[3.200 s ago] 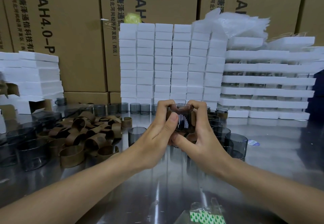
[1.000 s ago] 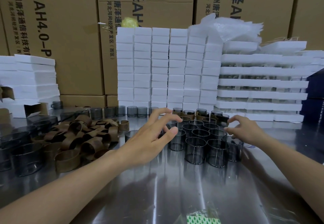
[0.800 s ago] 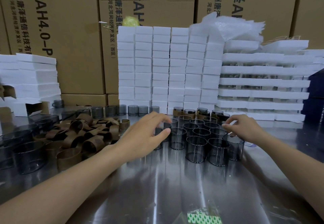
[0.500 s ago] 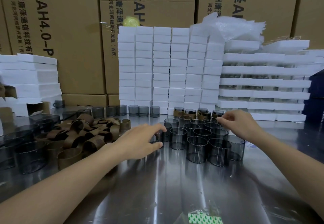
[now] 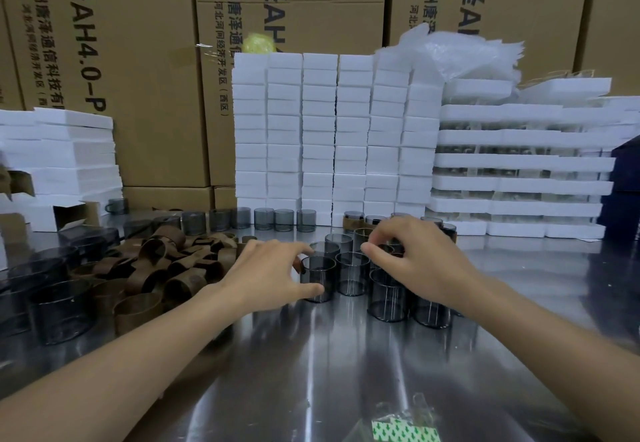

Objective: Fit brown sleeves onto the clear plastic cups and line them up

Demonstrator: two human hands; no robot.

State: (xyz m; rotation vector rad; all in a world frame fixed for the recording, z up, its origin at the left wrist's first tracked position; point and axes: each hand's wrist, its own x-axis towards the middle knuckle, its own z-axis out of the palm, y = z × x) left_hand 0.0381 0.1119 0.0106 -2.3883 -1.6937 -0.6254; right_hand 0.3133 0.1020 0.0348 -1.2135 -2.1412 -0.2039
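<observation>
A cluster of clear smoky plastic cups [image 5: 351, 277] stands upright at the middle of the steel table [image 5: 311, 372]. My left hand [image 5: 270, 272] wraps the cluster's leftmost cup [image 5: 318, 279], thumb low on its front and fingers behind its rim. My right hand [image 5: 426, 268] hovers over the cluster's right side, fingers curled and apart, fingertips at the rims. A pile of loose brown sleeves [image 5: 166, 268] lies to the left. Several cups fitted with brown sleeves [image 5: 353, 221] stand in a row behind the cluster, partly hidden by my right hand.
A row of bare cups [image 5: 263, 218] lines the back by stacked white foam blocks [image 5: 332, 130]. Larger dark cups [image 5: 59, 306] crowd the left edge. Foam trays [image 5: 519, 164] are stacked at the right, cardboard boxes behind. A small bag with a green pattern [image 5: 398, 431] lies nearest me.
Both hands let go of the sleeved cup they held earlier. My left hand reached forward and closed around the leftmost cup. My right hand moved left from the sleeved row to over the cluster.
</observation>
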